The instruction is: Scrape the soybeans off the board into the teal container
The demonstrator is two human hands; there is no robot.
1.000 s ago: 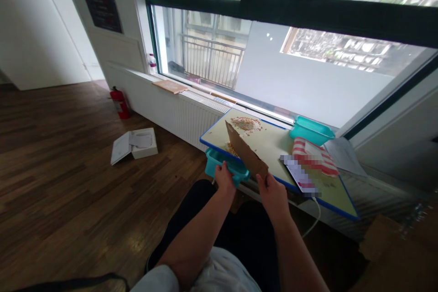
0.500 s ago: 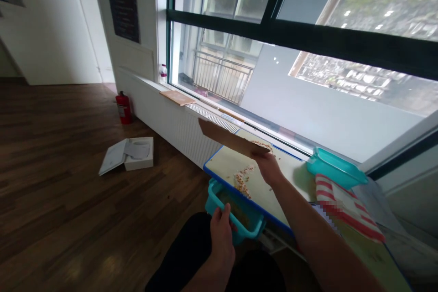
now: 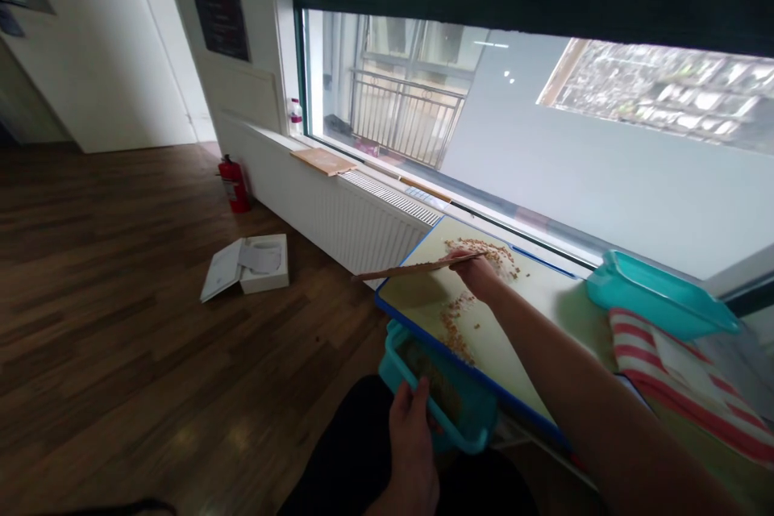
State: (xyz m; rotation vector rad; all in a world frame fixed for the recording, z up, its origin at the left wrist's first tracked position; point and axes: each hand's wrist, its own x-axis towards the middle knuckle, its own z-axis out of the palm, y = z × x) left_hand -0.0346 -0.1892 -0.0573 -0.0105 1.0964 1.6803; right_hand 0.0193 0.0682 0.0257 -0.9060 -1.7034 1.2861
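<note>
In the head view my right hand [image 3: 475,272] grips one end of a thin, flat brown board [image 3: 402,269], seen almost edge-on above the table [image 3: 526,339]. The board's far end reaches past the table's left corner. Under and around that hand lie small tan pieces, like chopped nuts, in a far heap [image 3: 499,256]. A second heap [image 3: 455,329] spreads close to the blue front edge. Below this edge, above my lap, my left hand [image 3: 414,427] clasps the near rim of a teal plastic basin [image 3: 487,429]. Its inside is dim; something brownish covers the bottom.
Another teal basin [image 3: 659,294] stands by the window, beside a red-and-white striped cloth [image 3: 683,379]. A white radiator [image 3: 356,218] runs below the sill. On the wooden floor are an opened white box [image 3: 264,264] and a red fire extinguisher [image 3: 234,184].
The board has turned from showing its broad face to nearly edge-on, its far end lower. My left hand keeps its hold on the basin. The whole view has shifted a little.
</note>
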